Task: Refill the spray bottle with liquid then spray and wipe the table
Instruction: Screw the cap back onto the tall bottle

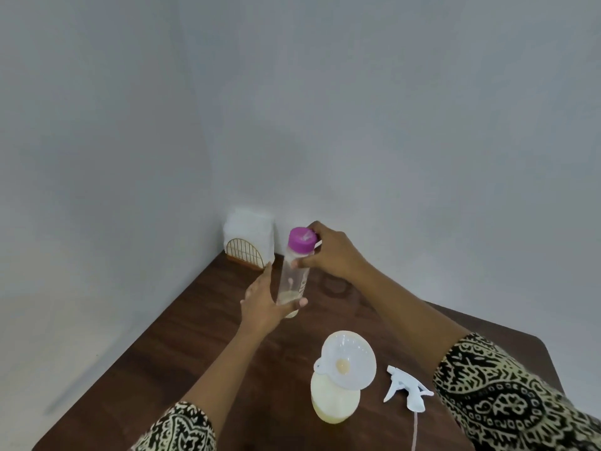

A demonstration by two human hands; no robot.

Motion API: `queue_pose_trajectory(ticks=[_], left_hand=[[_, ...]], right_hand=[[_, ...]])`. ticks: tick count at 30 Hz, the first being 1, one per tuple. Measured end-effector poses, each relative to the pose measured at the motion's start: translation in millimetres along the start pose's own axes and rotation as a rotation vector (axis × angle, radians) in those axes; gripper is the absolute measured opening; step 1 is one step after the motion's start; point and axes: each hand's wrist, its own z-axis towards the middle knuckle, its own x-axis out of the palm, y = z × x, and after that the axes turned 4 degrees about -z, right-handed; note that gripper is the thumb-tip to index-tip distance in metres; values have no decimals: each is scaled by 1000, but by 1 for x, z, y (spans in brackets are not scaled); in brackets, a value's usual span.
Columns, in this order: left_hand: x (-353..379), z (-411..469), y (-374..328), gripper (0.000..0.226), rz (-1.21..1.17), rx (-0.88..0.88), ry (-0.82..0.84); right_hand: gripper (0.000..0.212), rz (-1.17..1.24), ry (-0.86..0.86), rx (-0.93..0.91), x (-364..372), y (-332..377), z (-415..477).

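Note:
A clear refill bottle [294,278] with a purple cap [302,239] stands upright above the dark wooden table [182,346], with only a little pale yellow liquid at its bottom. My left hand [263,304] holds its lower part. My right hand [328,252] grips it just under the cap. Nearer to me stands the spray bottle [335,402], nearly full of pale yellow liquid, with a white funnel [349,358] in its neck. The white trigger spray head [408,390] lies on the table to its right, tube trailing toward me.
A gold wire holder with white paper napkins [248,240] stands in the far corner against the grey walls. The table's left edge runs diagonally from that corner toward me. A faint wet ring [336,286] marks the wood behind the refill bottle.

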Motion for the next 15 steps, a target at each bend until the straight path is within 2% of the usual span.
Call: queue_pose_trajectory(ticks=[2, 5, 10, 15], left_hand=[[11, 9, 36, 113, 314, -193, 95], [27, 11, 86, 101, 501, -318, 238], [41, 6, 134, 98, 637, -172, 147], [48, 8, 145, 89, 688, -101, 57]], right_hand=[[62, -20, -55, 59, 9, -18, 20], [62, -54, -64, 109, 24, -43, 54], [62, -46, -102, 177, 50, -75, 105], [63, -50, -118, 162, 67, -82, 153]])
